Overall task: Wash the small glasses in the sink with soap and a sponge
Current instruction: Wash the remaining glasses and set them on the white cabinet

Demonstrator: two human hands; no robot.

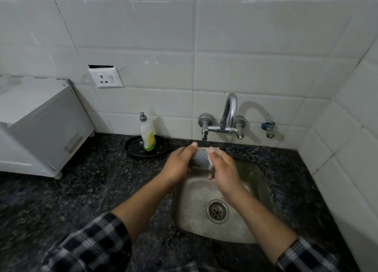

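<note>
A small clear glass [201, 158] is held above the back edge of the steel sink [192, 192], just below the tap's left handle. My left hand [178, 164] grips its left side with the thumb along the rim. My right hand [222, 168] wraps around its right side, fingers curled over the rim and under the base. Whether a sponge sits between the right fingers and the glass is hidden. A dish soap bottle [147, 135] with yellow-green liquid stands on a black plate [135, 147] to the left of the sink.
A chrome wall tap [228, 116] hangs over the sink's back edge, with a small blue-handled valve [268, 128] to its right. A white appliance [38, 126] stands on the dark granite counter [92, 181] at the left. A wall socket [106, 77] sits above it. Tiled wall rises at right.
</note>
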